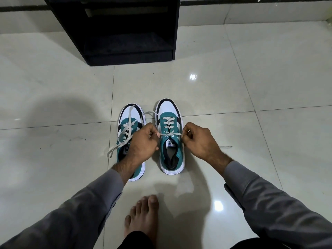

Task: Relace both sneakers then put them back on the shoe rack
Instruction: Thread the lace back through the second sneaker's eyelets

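Two teal, white and black sneakers stand side by side on the tiled floor, toes pointing away from me. The right sneaker (pixel 170 141) has its grey lace (pixel 168 125) threaded through the eyelets. My left hand (pixel 142 142) pinches one end of that lace, and my right hand (pixel 199 139) pinches the other end, pulling it taut across the top eyelets. The left sneaker (pixel 130 121) sits partly under my left wrist, its lace loosely threaded with long loops hanging off to the left. The black shoe rack (pixel 125 27) stands beyond the shoes.
My bare foot (pixel 143 216) rests on the floor just behind the shoes. A loose lace end (pixel 226 146) lies on the tile right of my right hand. Glossy white tiles (pixel 251 87) stretch around the shoes up to the wall.
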